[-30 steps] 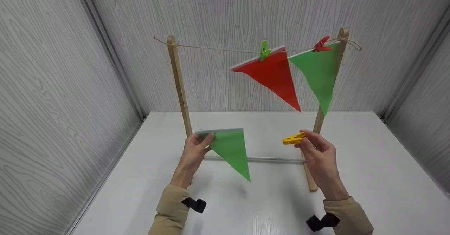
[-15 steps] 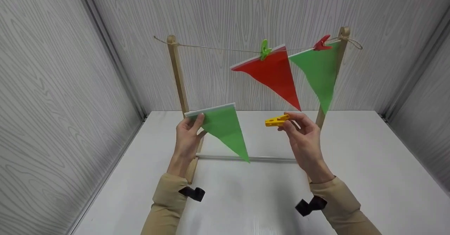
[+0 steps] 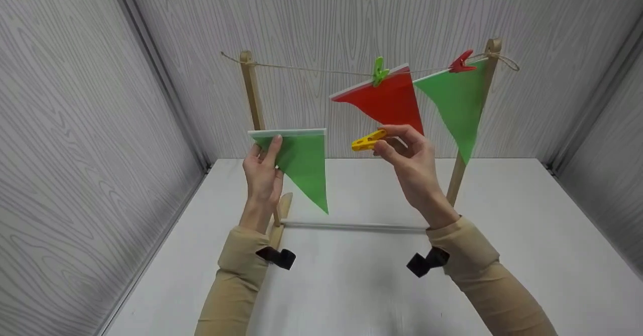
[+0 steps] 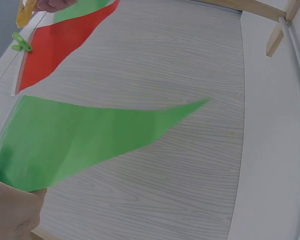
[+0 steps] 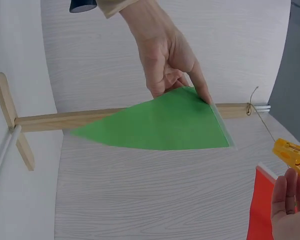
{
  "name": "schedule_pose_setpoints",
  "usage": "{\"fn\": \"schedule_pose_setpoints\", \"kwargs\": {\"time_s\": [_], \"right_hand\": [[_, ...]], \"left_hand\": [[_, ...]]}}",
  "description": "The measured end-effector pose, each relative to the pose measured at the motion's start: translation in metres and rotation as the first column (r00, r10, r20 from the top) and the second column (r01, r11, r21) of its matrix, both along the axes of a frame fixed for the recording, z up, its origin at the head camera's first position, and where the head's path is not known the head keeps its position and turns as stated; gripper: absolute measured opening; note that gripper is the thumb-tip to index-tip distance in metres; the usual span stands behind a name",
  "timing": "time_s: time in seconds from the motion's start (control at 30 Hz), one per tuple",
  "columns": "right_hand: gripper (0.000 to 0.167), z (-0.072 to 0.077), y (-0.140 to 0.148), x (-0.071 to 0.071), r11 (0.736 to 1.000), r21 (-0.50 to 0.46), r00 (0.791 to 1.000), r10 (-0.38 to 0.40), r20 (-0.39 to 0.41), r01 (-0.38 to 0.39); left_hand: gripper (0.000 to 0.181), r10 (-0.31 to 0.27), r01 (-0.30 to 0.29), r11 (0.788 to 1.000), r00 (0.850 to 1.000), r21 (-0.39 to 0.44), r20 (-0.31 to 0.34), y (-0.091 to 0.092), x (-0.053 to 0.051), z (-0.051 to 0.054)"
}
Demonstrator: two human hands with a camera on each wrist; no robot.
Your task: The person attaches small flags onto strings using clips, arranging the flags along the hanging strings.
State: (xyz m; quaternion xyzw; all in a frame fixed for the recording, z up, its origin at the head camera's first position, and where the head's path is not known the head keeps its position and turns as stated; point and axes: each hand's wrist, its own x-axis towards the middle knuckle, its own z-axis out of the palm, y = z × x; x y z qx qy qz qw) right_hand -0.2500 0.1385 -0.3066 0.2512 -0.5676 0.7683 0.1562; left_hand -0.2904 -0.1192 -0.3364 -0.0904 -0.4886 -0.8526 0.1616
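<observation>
My left hand point(image 3: 262, 175) pinches a green triangular flag point(image 3: 306, 160) near the left end of its white top edge; the flag's tip hangs down. A yellow clothespin point(image 3: 369, 140) is between the thumb and fingers of my right hand point(image 3: 409, 160), its nose pointing left toward the flag but apart from it. Above them runs a string point(image 3: 311, 69), which neither hand touches. From it hang a red flag point(image 3: 387, 97) under a green clothespin point(image 3: 379, 72) and another green flag point(image 3: 454, 105) under a red clothespin point(image 3: 462, 62). My right hand covers the red flag's tip.
Two wooden posts, the left post point(image 3: 253, 95) and the right post point(image 3: 456, 178), carry the string ends. A pale rod point(image 3: 351, 226) joins them low down, over the white table point(image 3: 341, 286). Wood-grain panels point(image 3: 306, 19) stand behind and at both sides.
Both hands have risen toward the string, the left with the green flag and the right with the yellow clothespin. The right hand has also moved left, closer to the flag.
</observation>
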Motion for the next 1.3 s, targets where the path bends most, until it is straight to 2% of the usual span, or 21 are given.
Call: {"fn": "schedule_pose_setpoints", "kwargs": {"time_s": [0.23,0.5,0.7,0.83,1.0,1.3], "right_hand": [[0.023,0.019,-0.015,-0.017,0.999,0.03,0.998,-0.017,-0.066,0.019],[0.021,0.042,-0.033,-0.033,0.998,0.062,0.992,0.0,-0.123,0.007],[0.022,0.066,-0.043,-0.041,0.997,0.075,0.991,-0.025,-0.13,0.035],[0.023,0.079,-0.051,-0.048,0.991,0.098,0.99,-0.082,-0.114,0.093],[0.023,0.089,-0.061,-0.056,0.982,0.105,0.984,-0.144,-0.107,0.155],[0.018,0.105,-0.071,-0.066,0.978,0.108,0.977,-0.163,-0.14,0.178]], "left_hand": [[0.031,0.032,-0.03,0.994,0.999,0.102,-0.009,0.003,-0.008,0.016],[0.03,0.06,-0.058,0.992,0.998,0.111,-0.011,0.01,-0.016,0.036],[0.04,0.065,-0.061,0.991,0.997,0.116,-0.031,0.015,-0.021,0.052],[0.042,0.074,-0.07,0.992,0.997,0.108,-0.035,0.016,-0.024,0.058],[0.04,0.097,-0.093,0.99,0.994,0.103,-0.04,0.018,-0.026,0.065],[0.039,0.131,-0.125,0.985,0.99,0.116,-0.045,0.024,-0.03,0.077]]}}
